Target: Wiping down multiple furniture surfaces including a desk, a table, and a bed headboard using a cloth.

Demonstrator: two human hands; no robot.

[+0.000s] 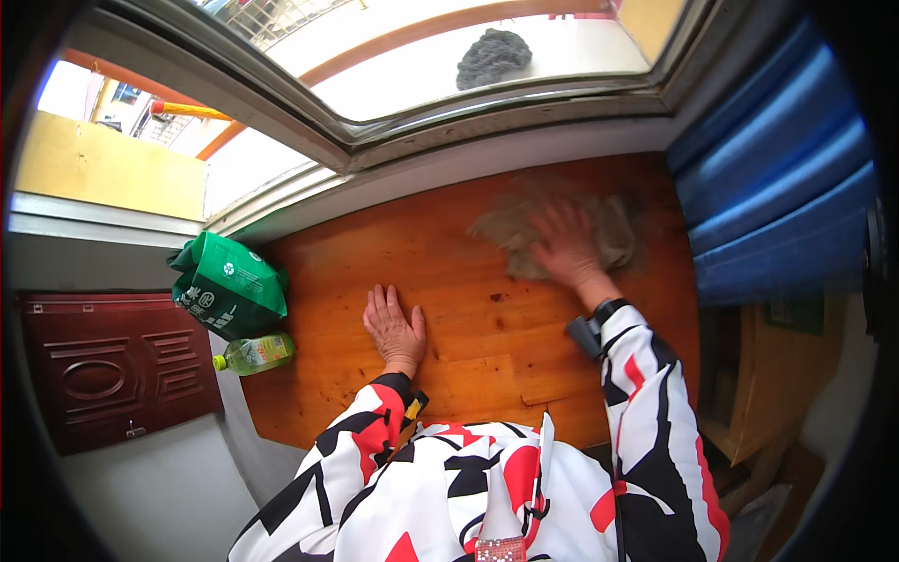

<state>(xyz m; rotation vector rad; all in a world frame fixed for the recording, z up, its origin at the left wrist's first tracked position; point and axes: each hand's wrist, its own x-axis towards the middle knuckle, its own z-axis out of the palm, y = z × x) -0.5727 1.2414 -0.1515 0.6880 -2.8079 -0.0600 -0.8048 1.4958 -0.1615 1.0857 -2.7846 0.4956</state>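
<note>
Spread under my right hand (567, 242) is a crumpled grey-beige cloth (613, 229), pressed against the far right part of a brown wooden tabletop (459, 328). Cloth and fingers are slightly smeared by motion. The fingers of that hand look stretched out flat over the cloth. My left hand (394, 328) lies palm down on the bare wood left of the middle, fingers extended, holding nothing. Dark straps or bands show at both wrists, below patterned sleeves.
A green bag (229, 286) and a bottle of pale green liquid (255, 355) stand at the table's left edge. A window frame (506, 112) borders the far side, with a dark grey bundle (493, 58) beyond the glass. Blue curtain (777, 159) hangs at right. A dark red door (117, 365) is at left.
</note>
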